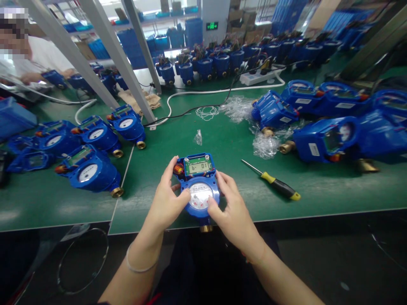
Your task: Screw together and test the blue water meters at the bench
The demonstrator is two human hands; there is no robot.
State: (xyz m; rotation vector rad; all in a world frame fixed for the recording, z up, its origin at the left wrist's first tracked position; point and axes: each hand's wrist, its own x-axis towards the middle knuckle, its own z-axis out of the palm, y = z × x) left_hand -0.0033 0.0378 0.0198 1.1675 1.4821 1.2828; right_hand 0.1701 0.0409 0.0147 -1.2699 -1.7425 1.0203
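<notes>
A blue water meter (199,190) with a round dial and a lit-up green board with a small display is held at the front edge of the green table. My left hand (168,197) grips its left side, thumb on the dial's rim. On the right side, my right hand (229,207) has its fingers round the body and its thumb at the dial's lower right. The brass end of the meter points toward me. A yellow and black screwdriver (275,183) lies to the right of my right hand.
Blue meters (92,169) stand on the green table (178,135) at the left, more meters (324,137) at the right. Clear plastic wrap (265,143) lies beside them. Behind are a metal post (130,63), cables, a power strip (259,76) and another person (47,57).
</notes>
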